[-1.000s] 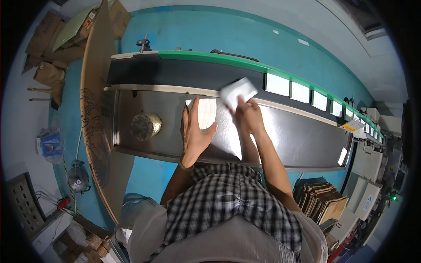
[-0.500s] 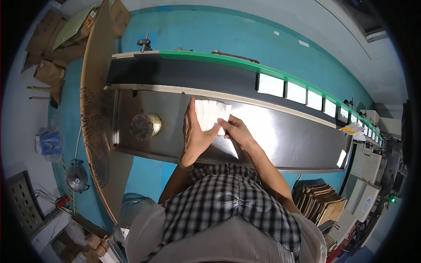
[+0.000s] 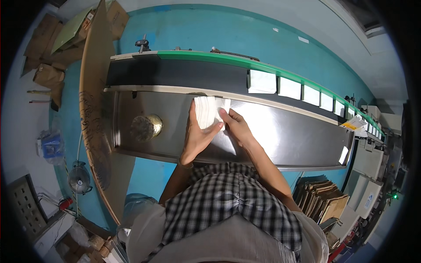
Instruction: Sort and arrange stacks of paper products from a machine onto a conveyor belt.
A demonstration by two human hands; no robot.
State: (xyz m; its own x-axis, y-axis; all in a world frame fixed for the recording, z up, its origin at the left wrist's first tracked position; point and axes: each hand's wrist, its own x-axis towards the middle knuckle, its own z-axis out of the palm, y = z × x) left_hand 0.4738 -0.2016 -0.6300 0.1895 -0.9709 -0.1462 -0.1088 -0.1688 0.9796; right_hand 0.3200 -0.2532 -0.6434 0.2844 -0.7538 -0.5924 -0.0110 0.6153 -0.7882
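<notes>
My left hand (image 3: pixel 194 139) is closed around a stack of thin white pieces (image 3: pixel 205 113), which look like folded paper or flat packets. Its fingers run along the stack's left side, and its thumb presses on the near right corner. At the stack's right side my right hand (image 3: pixel 237 127) pinches a thin white piece (image 3: pixel 226 105) between thumb and fingers. A gap shows between that piece and the main stack. Both hands are above a shiny steel tray (image 3: pixel 289 140), close to its far edge.
Beyond the tray runs a dark conveyor belt (image 3: pixel 184 72) with a green rail (image 3: pixel 197 55), carrying a row of white flat pieces (image 3: pixel 262 82). A round gold-coloured object (image 3: pixel 147 127) is at the tray's left. Cardboard (image 3: pixel 94 109) stands upright on the left; flattened cartons (image 3: pixel 320 199) are stacked lower right.
White pieces on the belt have shifted left. My right thumb has moved up along the piece it grips, and that piece now stands more apart from the stack.
</notes>
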